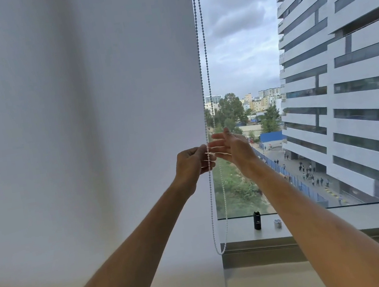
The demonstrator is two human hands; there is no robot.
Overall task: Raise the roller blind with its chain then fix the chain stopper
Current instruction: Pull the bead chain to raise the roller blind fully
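1. Roller blind [78, 112] hangs down over the left part of the window; its right edge runs just left of the chain.
2. Bead chain [201, 41] drops in two strands from the top; its loop ends low, beside the window sill [346, 219].
3. Left hand [193, 162]: fingers curled, pinching the left strand at about mid-height.
4. Right hand [231, 146]: fingers straight and spread, holding nothing, just right of the chain and v. close to the left hand; can't tell if it touches the right strand.
5. On the sill, right of the loop: dark bottle [257, 220], small white cup [277, 223].
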